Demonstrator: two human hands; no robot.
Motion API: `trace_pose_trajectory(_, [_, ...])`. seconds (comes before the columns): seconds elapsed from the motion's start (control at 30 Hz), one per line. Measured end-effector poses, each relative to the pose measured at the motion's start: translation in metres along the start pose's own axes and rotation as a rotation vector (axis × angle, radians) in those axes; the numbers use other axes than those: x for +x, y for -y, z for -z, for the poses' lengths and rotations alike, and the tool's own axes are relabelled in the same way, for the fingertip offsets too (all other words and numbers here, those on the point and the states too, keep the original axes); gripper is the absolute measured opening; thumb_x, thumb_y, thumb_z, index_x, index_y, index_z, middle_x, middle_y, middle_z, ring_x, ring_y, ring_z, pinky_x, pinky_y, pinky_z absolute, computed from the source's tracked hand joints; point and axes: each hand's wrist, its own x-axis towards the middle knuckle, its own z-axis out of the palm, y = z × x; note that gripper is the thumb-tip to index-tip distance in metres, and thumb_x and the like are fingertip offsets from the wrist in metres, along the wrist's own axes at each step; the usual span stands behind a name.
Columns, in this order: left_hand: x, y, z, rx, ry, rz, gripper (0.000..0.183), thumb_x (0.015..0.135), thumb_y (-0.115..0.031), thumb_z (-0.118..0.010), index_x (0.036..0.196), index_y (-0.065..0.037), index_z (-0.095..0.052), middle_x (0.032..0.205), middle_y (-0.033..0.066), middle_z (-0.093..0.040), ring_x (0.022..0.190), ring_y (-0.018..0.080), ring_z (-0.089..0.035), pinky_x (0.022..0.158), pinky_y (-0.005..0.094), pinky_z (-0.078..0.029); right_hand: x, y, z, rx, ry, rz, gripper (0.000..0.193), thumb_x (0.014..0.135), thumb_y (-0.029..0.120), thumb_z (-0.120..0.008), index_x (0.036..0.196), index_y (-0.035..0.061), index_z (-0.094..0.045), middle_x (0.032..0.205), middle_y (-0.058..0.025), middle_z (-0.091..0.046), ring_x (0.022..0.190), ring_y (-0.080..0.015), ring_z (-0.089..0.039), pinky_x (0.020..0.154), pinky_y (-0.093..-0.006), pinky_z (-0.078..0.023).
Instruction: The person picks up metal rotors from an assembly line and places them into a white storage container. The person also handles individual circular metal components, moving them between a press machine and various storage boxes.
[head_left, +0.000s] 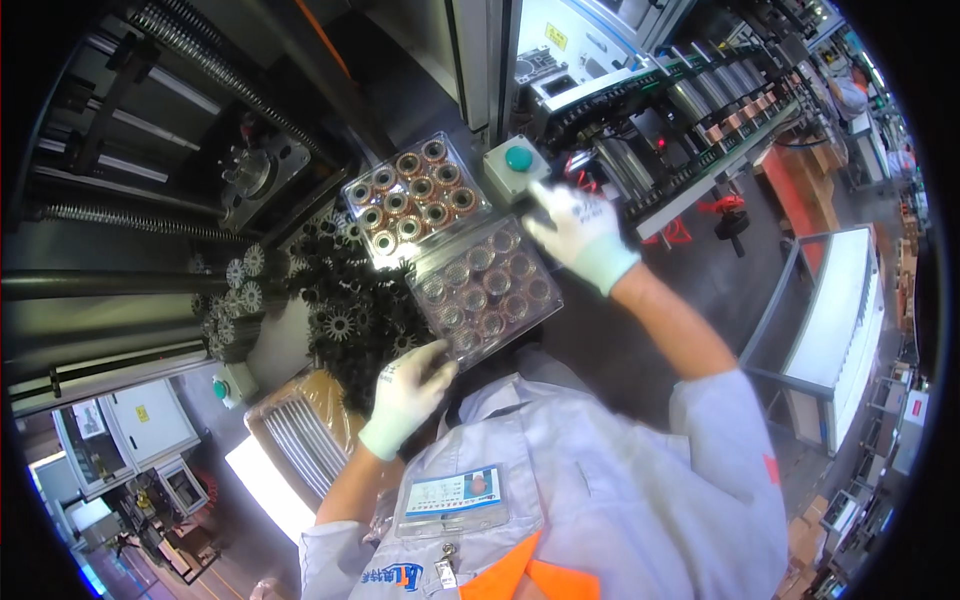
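Note:
A clear plastic clamshell tray lies unfolded in front of me. Its far half (365, 192) holds several copper-rimmed ring parts (421, 187) that look like motor commutators, standing in rows. The near half, a lid with round cups (488, 280), shows no parts in its cups. My left hand (405, 395), in a white glove, pinches the lid's near left corner between thumb and fingers. My right hand (580, 230), gloved too, is at the lid's far right corner beside a button box (515, 168) with a green button. Its thumb and fingers are apart, with nothing visible between them.
Dark toothed rotor cores (340, 322) are heaped left of the lid, with more stacked cores (240, 285) beyond. A machine with springs and rods (175, 85) stands at the left. To the right runs a conveyor (690, 130) carrying rotors. A box of metal shafts (300, 440) sits near my left forearm.

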Motion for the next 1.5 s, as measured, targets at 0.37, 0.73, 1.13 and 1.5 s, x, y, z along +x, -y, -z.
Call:
trace_pose_trajectory(0.37, [0.013, -0.001, -0.010, 0.041, -0.250, 0.048, 0.036, 0.091, -0.025, -0.069, 0.119, -0.002, -0.068, 0.098, 0.0162, -0.072, 0.078, 0.0240, -0.070, 0.071, 0.0319, -0.055, -0.078, -0.039, -0.021, 0.903, 0.107, -0.390, 0.045, 0.093, 0.016, -0.069, 0.134, -0.0004, -0.060, 0.081, 0.0007, -0.060, 0.069, -0.0055, -0.052, 0.063, -0.0243, -0.046])
trace_pose_trajectory(0.73, [0.069, -0.017, -0.003, 0.822, -0.462, -0.243, 0.039, 0.086, -0.021, -0.071, 0.124, -0.015, -0.068, 0.106, 0.0129, -0.064, 0.086, 0.0298, -0.066, 0.075, 0.0428, -0.052, -0.317, -0.146, -0.133, 1.552, -0.152, -1.159, 0.042, 0.092, 0.017, -0.069, 0.129, -0.0012, -0.060, 0.102, -0.0002, -0.067, 0.078, -0.0075, -0.061, 0.069, -0.0226, -0.050])
trace_pose_trajectory(1.13, [0.075, 0.006, 0.030, 1.152, -0.536, -0.041, 0.036, 0.087, -0.034, -0.070, 0.119, -0.018, -0.072, 0.084, 0.0130, -0.058, 0.078, 0.0322, -0.063, 0.070, 0.0440, -0.048, -0.181, -0.190, -0.225, 1.357, -0.508, -1.344, 0.025, 0.091, 0.013, -0.069, 0.115, 0.0090, -0.062, 0.087, -0.0003, -0.064, 0.064, -0.0103, -0.058, 0.053, -0.0283, -0.051])
trace_pose_trajectory(1.5, [0.075, -0.008, 0.019, 1.062, -0.737, 0.011, 0.038, 0.082, -0.027, -0.078, 0.117, -0.014, -0.072, 0.116, 0.0146, -0.065, 0.109, 0.0317, -0.062, 0.094, 0.0467, -0.045, -0.112, -0.212, -0.347, 1.279, -0.618, -1.359, 0.031, 0.087, 0.011, -0.070, 0.115, 0.0005, -0.059, 0.092, -0.0123, -0.067, 0.070, -0.0219, -0.067, 0.057, -0.0350, -0.057])
